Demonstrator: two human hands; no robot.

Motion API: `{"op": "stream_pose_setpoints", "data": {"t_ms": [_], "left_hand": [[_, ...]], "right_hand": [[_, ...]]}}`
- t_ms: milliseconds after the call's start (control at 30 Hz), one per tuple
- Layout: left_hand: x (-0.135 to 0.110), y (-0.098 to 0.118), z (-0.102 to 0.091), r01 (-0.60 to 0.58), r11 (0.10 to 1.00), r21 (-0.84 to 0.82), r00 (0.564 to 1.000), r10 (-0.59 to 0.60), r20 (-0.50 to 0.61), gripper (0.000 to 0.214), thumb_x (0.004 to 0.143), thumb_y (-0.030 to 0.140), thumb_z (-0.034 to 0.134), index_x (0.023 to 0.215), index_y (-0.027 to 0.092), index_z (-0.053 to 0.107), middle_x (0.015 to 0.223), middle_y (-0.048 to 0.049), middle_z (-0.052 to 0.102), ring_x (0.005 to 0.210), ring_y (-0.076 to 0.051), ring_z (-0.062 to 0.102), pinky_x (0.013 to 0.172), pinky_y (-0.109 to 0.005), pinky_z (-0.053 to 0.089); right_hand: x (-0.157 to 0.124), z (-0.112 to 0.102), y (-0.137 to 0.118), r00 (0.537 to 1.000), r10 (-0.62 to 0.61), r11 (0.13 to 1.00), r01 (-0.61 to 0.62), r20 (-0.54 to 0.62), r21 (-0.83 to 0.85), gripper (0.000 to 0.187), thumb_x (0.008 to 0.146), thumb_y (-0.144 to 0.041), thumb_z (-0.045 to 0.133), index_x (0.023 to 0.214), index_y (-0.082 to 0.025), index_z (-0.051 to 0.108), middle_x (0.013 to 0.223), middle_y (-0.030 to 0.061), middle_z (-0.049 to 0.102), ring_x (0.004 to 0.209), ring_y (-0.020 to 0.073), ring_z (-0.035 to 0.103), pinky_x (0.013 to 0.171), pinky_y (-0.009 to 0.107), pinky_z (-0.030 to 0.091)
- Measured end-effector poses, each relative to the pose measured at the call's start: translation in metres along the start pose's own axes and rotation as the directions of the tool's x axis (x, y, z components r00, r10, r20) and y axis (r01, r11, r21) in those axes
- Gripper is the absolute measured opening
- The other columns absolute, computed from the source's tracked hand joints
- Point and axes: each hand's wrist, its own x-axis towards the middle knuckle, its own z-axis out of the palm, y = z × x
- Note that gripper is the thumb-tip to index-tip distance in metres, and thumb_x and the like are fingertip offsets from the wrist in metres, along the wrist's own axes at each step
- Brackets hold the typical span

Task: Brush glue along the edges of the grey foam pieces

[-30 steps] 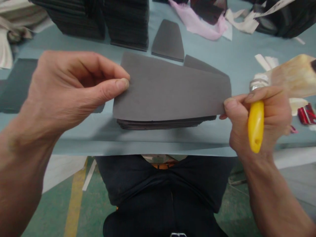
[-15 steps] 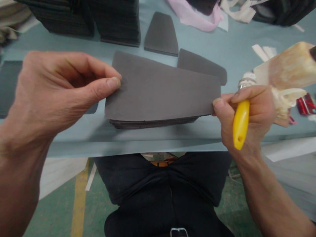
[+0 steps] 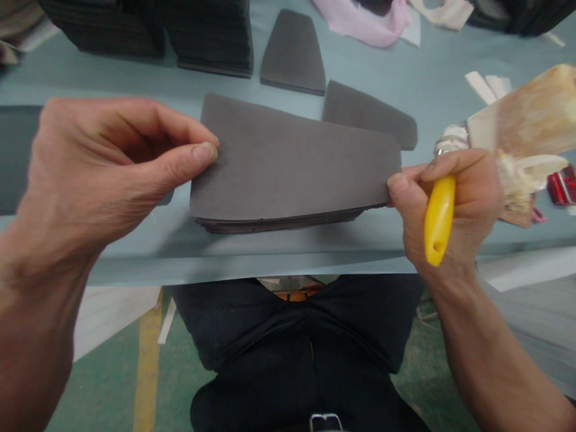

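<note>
A grey tapered sheet (image 3: pixel 292 162), foam-like in look, lies over a stack of similar dark pieces (image 3: pixel 270 225) near the table's front edge. My left hand (image 3: pixel 121 162) pinches its wide left end between thumb and forefinger. At the narrow right end, my right hand (image 3: pixel 450 204) pinches the lower corner with thumb and fingertip. That same hand also grips a brush with a yellow handle (image 3: pixel 440 219), its metal band (image 3: pixel 451 141) pointing away from me. The brush's bristles are hard to make out against the cream-coloured, glue-stained container (image 3: pixel 531 114) behind.
Two tall dark stacks (image 3: pixel 211 36) stand at the back left. Grey pieces (image 3: pixel 293 51) lie behind the sheet, with another piece (image 3: pixel 369 114) partly under it. Pink cloth (image 3: pixel 369 27), white strips (image 3: pixel 483 87) and a red object (image 3: pixel 562 186) are around the back and right.
The view has shifted slightly, so the things at the back sit a little higher. Both hands keep their pinch, and the sheet looks settled slightly closer onto the stack.
</note>
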Motion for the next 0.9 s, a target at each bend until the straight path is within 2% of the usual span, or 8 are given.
{"op": "stream_pose_setpoints", "data": {"t_ms": [100, 233, 500, 700, 800, 900], "left_hand": [[-0.0001, -0.0003, 0.0016, 0.004, 1.000, 0.025, 1.000, -0.005, 0.020, 0.043, 0.083, 0.050, 0.093, 0.109, 0.016, 0.086, 0.084, -0.0034, 0.078, 0.066, -0.008, 0.062, 0.054, -0.019, 0.038], [0.0002, 0.0026, 0.0032, -0.006, 0.999, 0.039, 1.000, 0.005, 0.021, 0.040, 0.083, 0.047, 0.092, 0.108, 0.016, 0.086, 0.085, -0.0022, 0.079, 0.068, -0.008, 0.061, 0.060, -0.019, 0.042], [0.0013, 0.0054, 0.0062, -0.024, 0.999, 0.044, 1.000, 0.023, 0.014, 0.035, 0.083, 0.043, 0.092, 0.103, 0.014, 0.086, 0.085, 0.0002, 0.078, 0.070, -0.008, 0.063, 0.070, -0.022, 0.055], [0.0054, 0.0044, 0.0086, -0.074, 0.987, -0.145, 0.989, 0.091, 0.115, 0.024, 0.086, 0.035, 0.091, 0.091, 0.013, 0.083, 0.078, 0.0006, 0.076, 0.066, -0.006, 0.060, 0.063, -0.018, 0.051], [0.0055, 0.0030, 0.0085, -0.073, 0.974, -0.213, 0.982, 0.108, 0.154, 0.019, 0.087, 0.031, 0.090, 0.090, 0.014, 0.082, 0.080, 0.0007, 0.076, 0.066, -0.006, 0.059, 0.066, -0.019, 0.052], [0.0044, 0.0011, 0.0086, -0.076, 0.966, -0.247, 0.980, 0.118, 0.158, 0.012, 0.088, 0.024, 0.088, 0.091, 0.015, 0.081, 0.081, 0.0015, 0.077, 0.066, -0.006, 0.059, 0.069, -0.020, 0.052]], "right_hand": [[0.0002, -0.0003, 0.0011, 1.000, -0.003, 1.000, 0.003, 0.000, -0.018, 0.039, 0.088, -0.048, 0.085, 0.090, -0.024, 0.055, 0.075, -0.0057, 0.066, 0.061, 0.0078, 0.061, 0.060, 0.023, 0.051], [-0.0002, -0.0019, 0.0022, 1.000, 0.026, 1.000, -0.026, -0.001, -0.017, 0.035, 0.086, -0.041, 0.086, 0.091, -0.025, 0.056, 0.074, -0.0058, 0.066, 0.060, 0.0082, 0.062, 0.059, 0.025, 0.051], [-0.0002, -0.0033, 0.0031, 1.000, 0.028, 0.999, -0.028, 0.001, -0.019, 0.042, 0.084, -0.053, 0.087, 0.090, -0.024, 0.057, 0.075, -0.0034, 0.068, 0.062, 0.0100, 0.064, 0.060, 0.026, 0.051], [0.0020, -0.0047, 0.0066, 0.999, 0.039, 0.997, -0.040, -0.016, -0.071, 0.044, 0.075, -0.051, 0.092, 0.083, -0.025, 0.057, 0.068, -0.0027, 0.065, 0.057, 0.0132, 0.064, 0.059, 0.032, 0.053], [0.0036, -0.0048, 0.0071, 0.998, 0.061, 0.990, -0.064, -0.024, -0.126, 0.044, 0.070, -0.046, 0.093, 0.078, -0.027, 0.055, 0.067, -0.0026, 0.062, 0.058, 0.0154, 0.065, 0.061, 0.037, 0.057], [0.0045, -0.0061, 0.0078, 0.998, 0.050, 0.990, -0.054, -0.036, -0.131, 0.047, 0.067, -0.050, 0.093, 0.077, -0.027, 0.053, 0.065, -0.0016, 0.060, 0.054, 0.0173, 0.062, 0.056, 0.040, 0.056]]}}
